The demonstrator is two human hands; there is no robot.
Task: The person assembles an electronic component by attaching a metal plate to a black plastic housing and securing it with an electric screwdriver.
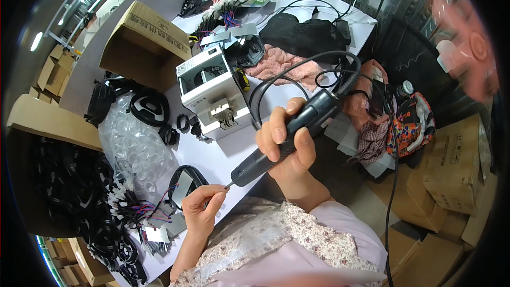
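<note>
A corded black electric screwdriver (284,143) slants across the space in front of my body, its bit pointing down to the left. My right hand (292,146) is wrapped round its body. At the bit's tip, my left hand (204,207) is closed in a pinch, thumb against fingers. Whatever small thing sits between those fingertips is hidden. Just beyond my left hand, a black-rimmed oval part (187,183) lies on the white table (212,157). A white box-shaped machine (215,93) with a metal fitting on its front stands farther back.
An open cardboard box (146,42) stands behind the machine's left side. Clear plastic bags (135,143), wire bundles (125,202) and a carton of black parts (69,180) crowd the left. A pink cloth (284,66) lies behind; the screwdriver's cable (394,180) hangs at right, near cartons (451,165).
</note>
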